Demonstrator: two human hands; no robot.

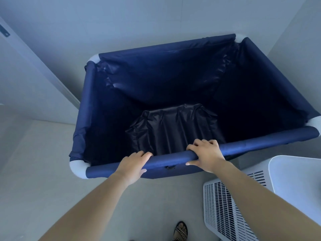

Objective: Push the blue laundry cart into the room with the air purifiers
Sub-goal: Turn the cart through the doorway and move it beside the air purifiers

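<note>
Under the fingers: the near top rail of the blue laundry cart (173,94), a padded tube sleeved in navy fabric.
Left hand (132,165): closed over the rail, fingers (145,153) curled across the top, thumb beneath on the near side.
Right hand (205,154): likewise wrapped round the same rail, fingers (199,143) hooked over into the cart, thumb pressed along the near face.
Where the cart is: straight ahead of both hands, on the pale floor (43,171), its far rail close to the wall (139,23); whether they touch I cannot tell.
Beyond the fingertips: a deep, dark liner, glossy and creased, sagging loosely; nothing inside that shows.
Corners: white rounded elbow fittings, smooth and hard, at each end of the rail.
Handling, as I judge: light while empty, frame stiff, cloth soft and yielding; the sleeve could twist slightly on the tube, so a full wrap on the rail is the sound hold.
Right of the right hand: a white air purifier (225,211) with slotted grille, near the cart's side.
Risk: clipping that unit when steering.
</note>
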